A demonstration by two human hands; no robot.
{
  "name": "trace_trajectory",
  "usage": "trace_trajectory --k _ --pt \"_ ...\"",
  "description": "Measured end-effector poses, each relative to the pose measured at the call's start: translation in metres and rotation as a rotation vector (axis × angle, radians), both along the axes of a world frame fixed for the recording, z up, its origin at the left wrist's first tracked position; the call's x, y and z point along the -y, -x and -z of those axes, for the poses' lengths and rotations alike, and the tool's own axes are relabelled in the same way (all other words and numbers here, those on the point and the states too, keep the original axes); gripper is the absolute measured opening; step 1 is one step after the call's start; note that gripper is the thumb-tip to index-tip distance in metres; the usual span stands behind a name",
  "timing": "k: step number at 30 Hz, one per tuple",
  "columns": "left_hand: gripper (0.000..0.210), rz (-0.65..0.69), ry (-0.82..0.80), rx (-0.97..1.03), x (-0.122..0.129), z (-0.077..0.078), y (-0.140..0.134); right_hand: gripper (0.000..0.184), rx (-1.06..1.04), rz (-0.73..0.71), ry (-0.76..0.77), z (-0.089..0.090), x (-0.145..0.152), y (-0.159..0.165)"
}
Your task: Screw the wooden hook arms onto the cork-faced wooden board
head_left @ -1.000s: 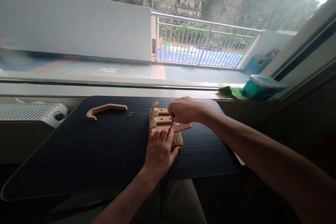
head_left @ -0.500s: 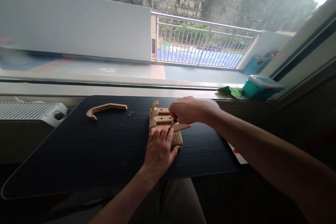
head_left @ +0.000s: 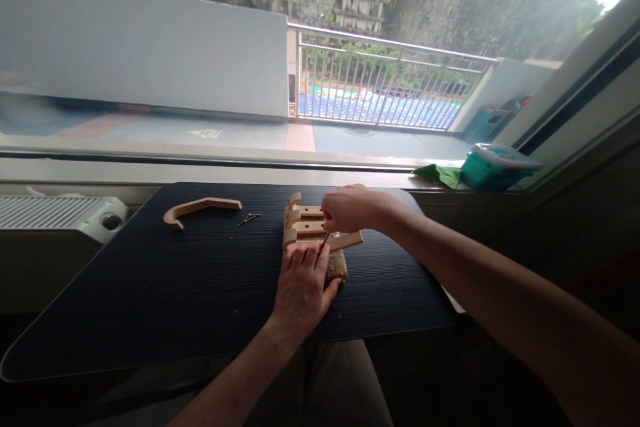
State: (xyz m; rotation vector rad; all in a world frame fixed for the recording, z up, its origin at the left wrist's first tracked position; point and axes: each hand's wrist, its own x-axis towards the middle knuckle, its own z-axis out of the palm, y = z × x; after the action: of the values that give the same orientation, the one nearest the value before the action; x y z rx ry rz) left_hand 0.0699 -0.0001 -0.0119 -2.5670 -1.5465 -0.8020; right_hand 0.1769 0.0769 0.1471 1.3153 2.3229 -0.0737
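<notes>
Right grip (head_left: 346,207) tight around a thin tool (head_left: 325,239); lidded teal box (head_left: 493,173), contents unclear.

Observed right hand (head_left: 349,208) curled tightly, back uppermost, with right forearm (head_left: 460,273) running back and rightward from the grip. Found left hand (head_left: 301,285) palm down, just on the near side of that grip, with fingers (head_left: 300,255) close together, thumb (head_left: 332,291) spread rightward, left forearm (head_left: 250,361) angled back leftward.

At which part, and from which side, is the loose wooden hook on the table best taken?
Probably at its slim middle, pinched from above: the wooden hook lies on the table with its left end curled, and its right end comes close to small screw-like pieces.
</notes>
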Motion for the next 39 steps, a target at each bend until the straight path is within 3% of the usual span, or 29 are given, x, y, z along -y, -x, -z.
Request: trace_trajectory --k 6,11,20,30,39 --pt "0.052 -0.007 0.017 0.000 -0.001 0.001 0.000 0.030 -0.016 -0.051 0.006 -0.010 0.011 -0.002" --pt "0.052 -0.004 0.020 0.013 0.000 -0.001 0.000 0.021 -0.048 -0.081 -0.027 -0.003 0.002 -0.005" --pt "0.052 -0.001 0.018 0.008 0.000 0.000 0.000 0.034 -0.032 -0.006 -0.025 -0.003 0.007 -0.005" --pt "0.052 -0.007 0.006 0.008 -0.002 0.001 0.002 0.024 -0.100 -0.130 -0.058 0.003 0.005 -0.003" --pt "0.052 0.000 0.015 0.016 0.001 -0.002 0.000 0.033 -0.103 -0.029 -0.091 0.007 -0.005 0.003"
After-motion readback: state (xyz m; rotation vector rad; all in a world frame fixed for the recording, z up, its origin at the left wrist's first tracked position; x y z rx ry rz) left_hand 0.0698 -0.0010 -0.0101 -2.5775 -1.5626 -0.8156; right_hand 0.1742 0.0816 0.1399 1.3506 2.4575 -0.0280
